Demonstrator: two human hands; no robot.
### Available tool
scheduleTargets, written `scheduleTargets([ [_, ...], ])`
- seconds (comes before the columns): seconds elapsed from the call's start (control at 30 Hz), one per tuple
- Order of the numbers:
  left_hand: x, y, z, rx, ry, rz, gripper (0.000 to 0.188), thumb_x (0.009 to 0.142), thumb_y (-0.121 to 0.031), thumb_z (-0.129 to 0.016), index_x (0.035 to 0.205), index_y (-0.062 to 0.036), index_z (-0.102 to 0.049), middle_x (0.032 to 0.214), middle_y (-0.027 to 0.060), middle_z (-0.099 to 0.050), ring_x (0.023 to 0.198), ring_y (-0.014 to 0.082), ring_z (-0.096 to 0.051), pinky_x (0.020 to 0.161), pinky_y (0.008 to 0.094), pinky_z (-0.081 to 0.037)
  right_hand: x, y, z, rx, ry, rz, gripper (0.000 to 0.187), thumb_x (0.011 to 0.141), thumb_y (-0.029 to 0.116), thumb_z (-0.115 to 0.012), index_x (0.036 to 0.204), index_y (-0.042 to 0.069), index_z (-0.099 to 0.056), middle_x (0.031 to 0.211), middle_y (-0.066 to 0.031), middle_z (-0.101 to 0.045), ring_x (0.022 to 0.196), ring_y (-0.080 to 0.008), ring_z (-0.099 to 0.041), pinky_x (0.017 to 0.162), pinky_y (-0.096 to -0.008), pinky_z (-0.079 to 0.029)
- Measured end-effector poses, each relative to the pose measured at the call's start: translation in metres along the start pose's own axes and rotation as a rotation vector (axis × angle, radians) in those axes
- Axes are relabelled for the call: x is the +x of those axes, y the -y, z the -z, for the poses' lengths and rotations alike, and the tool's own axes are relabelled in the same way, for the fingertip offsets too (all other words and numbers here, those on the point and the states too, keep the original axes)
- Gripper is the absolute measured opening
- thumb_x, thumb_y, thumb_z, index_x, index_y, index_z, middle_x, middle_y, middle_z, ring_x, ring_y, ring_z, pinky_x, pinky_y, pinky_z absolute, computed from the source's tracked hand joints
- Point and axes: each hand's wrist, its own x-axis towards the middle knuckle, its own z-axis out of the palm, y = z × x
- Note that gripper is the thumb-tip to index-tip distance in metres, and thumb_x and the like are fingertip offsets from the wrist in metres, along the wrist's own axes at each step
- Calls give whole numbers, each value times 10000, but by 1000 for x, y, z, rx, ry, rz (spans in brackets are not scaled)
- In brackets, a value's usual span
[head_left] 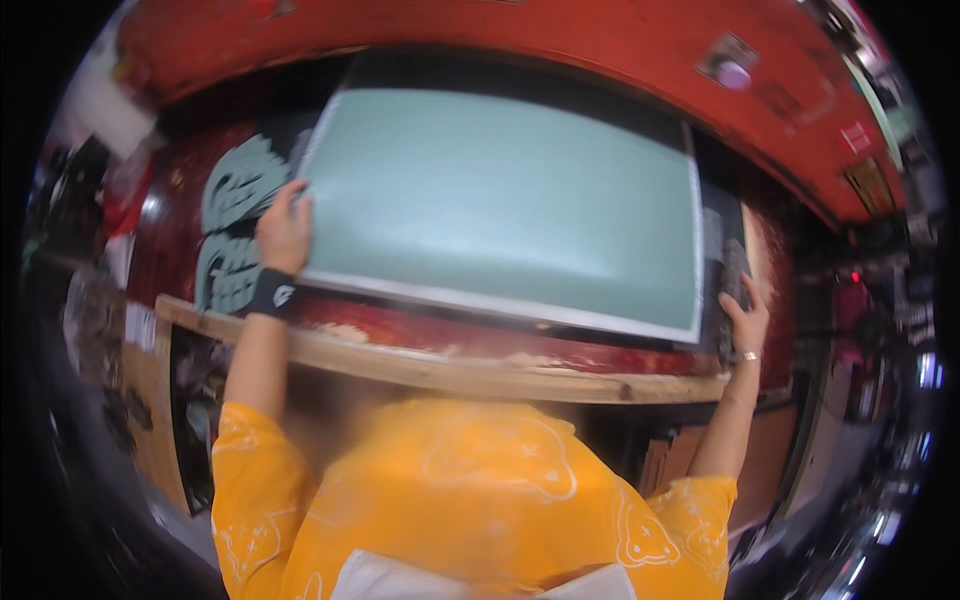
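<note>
A large pale green flat panel (pixel 500 200) with a light border and a dark frame lies tilted over a red work surface (pixel 420 330). My left hand (pixel 284 232), wearing a black wristband, grips the panel's left edge near its upper corner. On the opposite side, my right hand (pixel 744 318), with a bracelet on the wrist, holds the dark right edge near the lower corner. Both arms reach out from orange sleeves.
Pale green printed shapes (pixel 235 230) lie on the red surface just left of the panel. A worn wooden edge (pixel 480 378) runs along the front of the bench. A red beam (pixel 560 40) arcs overhead. Cluttered, blurred areas sit at both sides.
</note>
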Motion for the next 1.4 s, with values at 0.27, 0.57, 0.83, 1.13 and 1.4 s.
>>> scheduleTargets([
  [0.27,3,8,27,-51,183,-219,330,861,-261,-610,1169,-143,-615,961,140,-677,853,352,-641,731,420,-512,-111,181,-182,127,270,360,702,587,221,-775,1243,46,-595,1418,-216,-425,1311,-300,-415,1074,-383,-319],
  [0.57,0,22,51,-10,379,-349,368,800,-269,-666,1149,-163,-621,890,53,-545,859,231,-575,657,396,-507,-151,270,-395,-319,143,657,617,548,295,-804,1141,206,-656,1337,-176,-476,1125,-402,-468,956,-473,-398],
  [0.83,-1,32,50,-271,326,-292,396,767,-206,-715,1139,-100,-631,945,85,-509,884,277,-539,704,383,-471,-151,285,-446,-527,-7,649,568,574,302,-782,1118,189,-664,1332,-176,-486,1091,-396,-468,938,-462,-399],
  [1.13,3,32,50,-303,375,-242,415,756,-191,-727,1139,-81,-612,970,102,-512,894,293,-544,719,389,-474,-154,288,-448,-574,14,647,574,593,286,-771,1142,197,-628,1356,-159,-446,1098,-402,-439,953,-467,-374],
  [1.4,7,26,65,-242,368,-273,383,741,-130,-730,1107,-71,-635,1022,112,-522,905,294,-542,728,371,-476,-145,272,-417,-425,216,696,634,676,294,-762,1258,174,-540,1397,-206,-377,1229,-398,-400,1006,-500,-338],
])
